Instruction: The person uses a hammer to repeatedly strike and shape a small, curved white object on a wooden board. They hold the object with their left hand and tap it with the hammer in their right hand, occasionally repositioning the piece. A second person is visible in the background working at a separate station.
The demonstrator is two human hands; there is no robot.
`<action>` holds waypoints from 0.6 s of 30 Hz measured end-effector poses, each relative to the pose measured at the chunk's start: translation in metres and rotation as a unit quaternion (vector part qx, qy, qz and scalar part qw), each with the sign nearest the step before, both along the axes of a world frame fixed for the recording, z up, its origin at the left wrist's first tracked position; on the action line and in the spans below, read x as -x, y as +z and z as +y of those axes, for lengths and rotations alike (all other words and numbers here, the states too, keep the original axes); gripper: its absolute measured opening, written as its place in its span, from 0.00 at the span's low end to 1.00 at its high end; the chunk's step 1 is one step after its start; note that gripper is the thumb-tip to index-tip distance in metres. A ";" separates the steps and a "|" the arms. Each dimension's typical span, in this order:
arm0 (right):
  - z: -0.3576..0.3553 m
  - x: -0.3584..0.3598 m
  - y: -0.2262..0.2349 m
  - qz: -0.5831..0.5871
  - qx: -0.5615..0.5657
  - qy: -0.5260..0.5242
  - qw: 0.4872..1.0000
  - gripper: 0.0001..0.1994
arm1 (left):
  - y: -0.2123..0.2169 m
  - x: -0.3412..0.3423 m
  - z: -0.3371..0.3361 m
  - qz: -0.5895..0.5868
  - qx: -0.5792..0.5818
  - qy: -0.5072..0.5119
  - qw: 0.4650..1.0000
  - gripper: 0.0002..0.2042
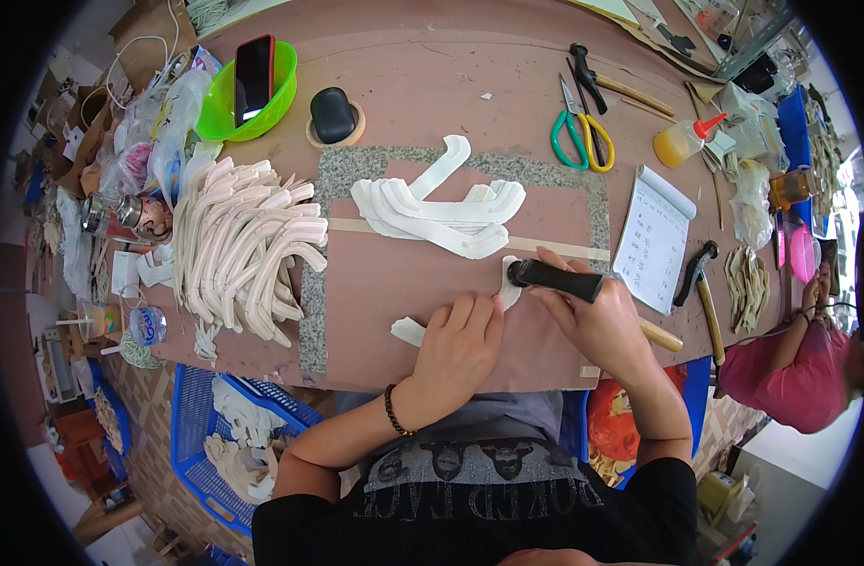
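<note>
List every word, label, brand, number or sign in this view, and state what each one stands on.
White notepad: rows of handwriting, too small to read reliably.
Black shirt: large lettering across the chest, upside down in this view; not copied out here.
Clear container with a blue label: print too small and blurred to read.

Slab (pixel 314 349) speckled grey. Over slab: strips (pixel 441 232) white. Left of slab: pile (pixel 238 245) cream-pink. Beyond slab: bowl (pixel 284 87) lime green.
</note>
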State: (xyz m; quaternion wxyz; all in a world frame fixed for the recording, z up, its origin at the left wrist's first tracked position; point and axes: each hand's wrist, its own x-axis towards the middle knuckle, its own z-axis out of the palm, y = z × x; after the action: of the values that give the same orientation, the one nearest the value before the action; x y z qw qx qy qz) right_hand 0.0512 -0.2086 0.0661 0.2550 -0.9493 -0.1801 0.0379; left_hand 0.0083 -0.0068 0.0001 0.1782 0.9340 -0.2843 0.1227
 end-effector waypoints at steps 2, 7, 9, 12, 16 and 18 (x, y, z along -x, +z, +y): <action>0.004 0.005 0.005 -0.040 -0.027 0.004 0.999 0.23 | 0.002 0.001 0.005 -0.034 -0.041 -0.019 0.998 0.18; 0.006 0.011 -0.005 -0.030 -0.024 0.034 0.999 0.24 | 0.002 0.008 0.020 -0.028 -0.049 -0.039 0.998 0.20; 0.007 0.005 0.005 -0.014 0.009 0.001 1.000 0.24 | 0.005 0.009 0.025 -0.032 -0.062 -0.046 0.996 0.21; 0.015 0.013 0.006 -0.056 -0.039 0.066 0.995 0.23 | 0.005 0.012 0.030 -0.016 -0.062 -0.043 0.997 0.21; 0.015 0.015 -0.001 -0.002 -0.019 0.025 1.000 0.25 | 0.006 0.023 0.043 -0.021 -0.064 -0.035 0.997 0.21; 0.015 0.015 0.004 -0.044 0.004 0.035 0.998 0.25 | 0.006 0.025 0.046 -0.029 -0.074 -0.033 0.996 0.20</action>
State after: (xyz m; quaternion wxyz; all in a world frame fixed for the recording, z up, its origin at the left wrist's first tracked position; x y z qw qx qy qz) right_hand 0.0359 -0.1938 0.0701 0.2411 -0.9443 -0.2239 0.0053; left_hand -0.0170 0.0392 0.0059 0.1041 0.9307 -0.3287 0.1224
